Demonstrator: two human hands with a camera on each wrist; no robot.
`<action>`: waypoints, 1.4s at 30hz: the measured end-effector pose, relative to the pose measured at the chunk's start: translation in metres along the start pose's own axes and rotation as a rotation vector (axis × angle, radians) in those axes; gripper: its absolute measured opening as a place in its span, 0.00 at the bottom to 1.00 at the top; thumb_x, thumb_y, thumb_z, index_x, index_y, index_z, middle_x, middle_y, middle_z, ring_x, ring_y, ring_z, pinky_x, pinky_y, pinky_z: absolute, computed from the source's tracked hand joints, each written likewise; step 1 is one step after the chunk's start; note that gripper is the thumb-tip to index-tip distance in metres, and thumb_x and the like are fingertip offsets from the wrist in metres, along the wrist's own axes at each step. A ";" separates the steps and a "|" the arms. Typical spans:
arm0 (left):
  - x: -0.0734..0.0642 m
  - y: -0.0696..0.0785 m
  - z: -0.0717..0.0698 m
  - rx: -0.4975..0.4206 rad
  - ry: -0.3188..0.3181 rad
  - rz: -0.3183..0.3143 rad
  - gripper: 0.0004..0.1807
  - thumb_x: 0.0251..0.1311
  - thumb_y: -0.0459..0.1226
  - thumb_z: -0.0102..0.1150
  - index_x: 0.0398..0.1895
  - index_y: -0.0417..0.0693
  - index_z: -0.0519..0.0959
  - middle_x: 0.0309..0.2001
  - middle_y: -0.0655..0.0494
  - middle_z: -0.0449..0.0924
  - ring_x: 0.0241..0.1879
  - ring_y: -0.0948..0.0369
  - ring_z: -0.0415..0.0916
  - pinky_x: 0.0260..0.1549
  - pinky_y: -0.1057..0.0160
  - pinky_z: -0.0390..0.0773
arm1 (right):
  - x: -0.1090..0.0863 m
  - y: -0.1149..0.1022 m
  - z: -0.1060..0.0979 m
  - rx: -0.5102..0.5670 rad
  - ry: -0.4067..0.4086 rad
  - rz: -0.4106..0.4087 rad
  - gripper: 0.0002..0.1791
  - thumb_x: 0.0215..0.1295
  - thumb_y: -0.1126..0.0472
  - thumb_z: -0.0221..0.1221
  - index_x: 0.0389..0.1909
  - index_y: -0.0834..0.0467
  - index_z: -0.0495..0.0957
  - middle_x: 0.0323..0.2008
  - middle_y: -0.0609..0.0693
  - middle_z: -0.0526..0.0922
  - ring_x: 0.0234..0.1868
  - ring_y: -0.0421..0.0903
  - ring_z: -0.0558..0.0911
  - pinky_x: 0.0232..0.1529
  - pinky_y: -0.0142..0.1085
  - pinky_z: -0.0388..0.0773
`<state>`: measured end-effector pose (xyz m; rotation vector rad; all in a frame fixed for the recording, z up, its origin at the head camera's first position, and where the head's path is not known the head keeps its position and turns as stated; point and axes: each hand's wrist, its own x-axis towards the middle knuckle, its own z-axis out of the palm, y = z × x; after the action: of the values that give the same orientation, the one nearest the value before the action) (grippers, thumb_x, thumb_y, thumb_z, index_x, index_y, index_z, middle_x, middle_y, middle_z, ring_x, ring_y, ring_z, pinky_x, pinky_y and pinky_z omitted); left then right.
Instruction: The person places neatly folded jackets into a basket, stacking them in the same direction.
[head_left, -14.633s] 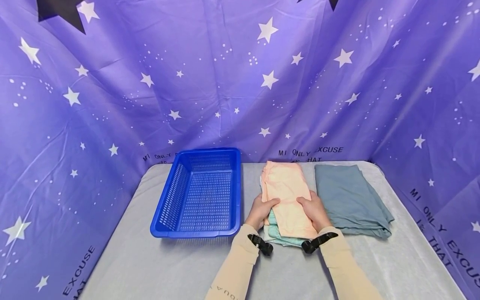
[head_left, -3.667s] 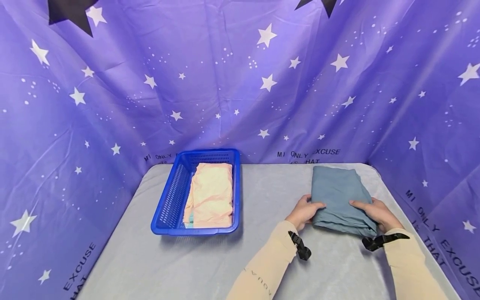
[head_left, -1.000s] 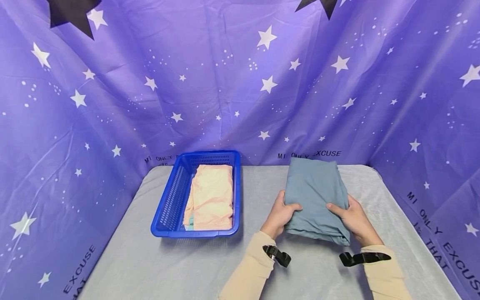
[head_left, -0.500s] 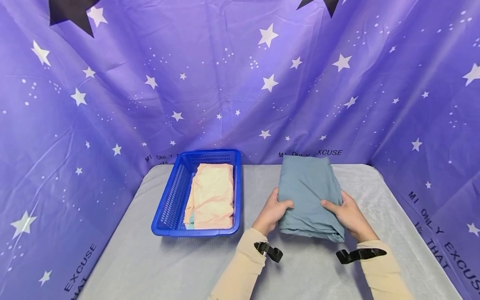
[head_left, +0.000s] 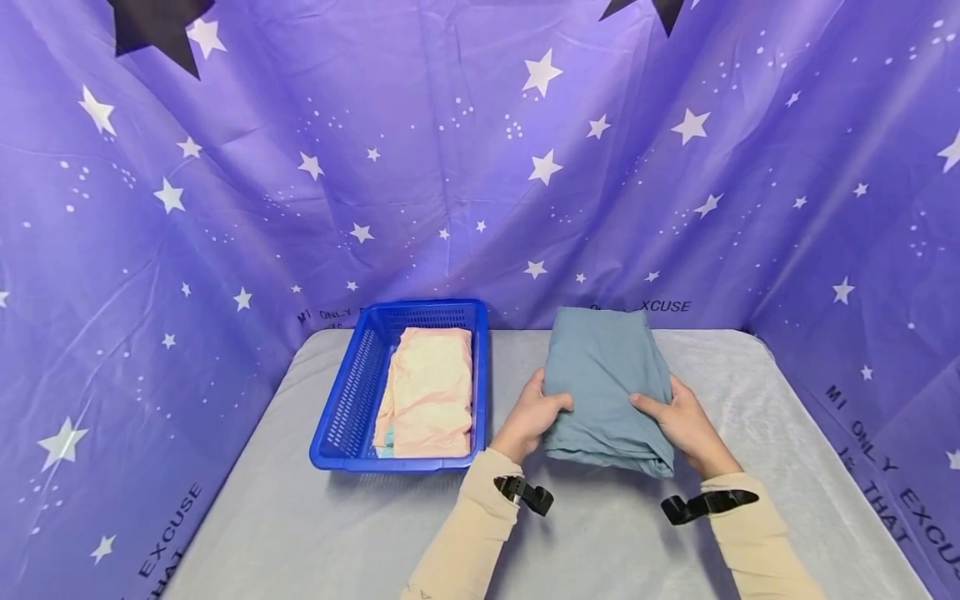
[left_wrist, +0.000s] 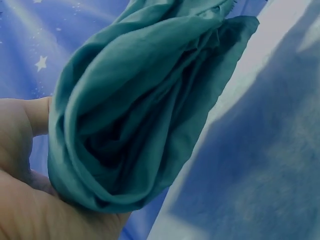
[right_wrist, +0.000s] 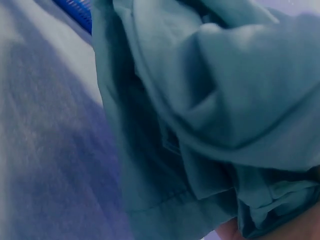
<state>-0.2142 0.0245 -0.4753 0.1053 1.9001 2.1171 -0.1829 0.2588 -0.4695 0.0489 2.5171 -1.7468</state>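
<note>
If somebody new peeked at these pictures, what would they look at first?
Probably the purple backdrop with its white stars, filling the back and both sides. Next comes the blue basket on the grey table, with folded peach cloth inside. To the basket's right, the left hand and right hand hold a folded grey-blue cloth.

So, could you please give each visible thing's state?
Table: fabric-covered
Curtain: hanging, creased
Blue basket: upright, partly filled
Peach cloth: folded, in the basket
Teal cloth: mostly hidden
Blue-grey cloth: folded, held up
Left hand: gripping its left side
Right hand: gripping its right side
Black straps: on both wrists
</note>
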 end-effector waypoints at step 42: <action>-0.010 0.034 -0.081 0.128 0.077 0.094 0.40 0.46 0.23 0.55 0.70 0.42 0.65 0.63 0.43 0.72 0.57 0.54 0.69 0.56 0.61 0.69 | 0.023 -0.041 0.061 0.189 -0.106 -0.129 0.44 0.68 0.63 0.63 0.79 0.62 0.50 0.75 0.64 0.61 0.74 0.60 0.62 0.77 0.56 0.54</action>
<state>-0.2304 -0.0592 -0.4511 0.1445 2.1145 2.0854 -0.2056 0.1867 -0.4544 -0.1938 2.3219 -1.9743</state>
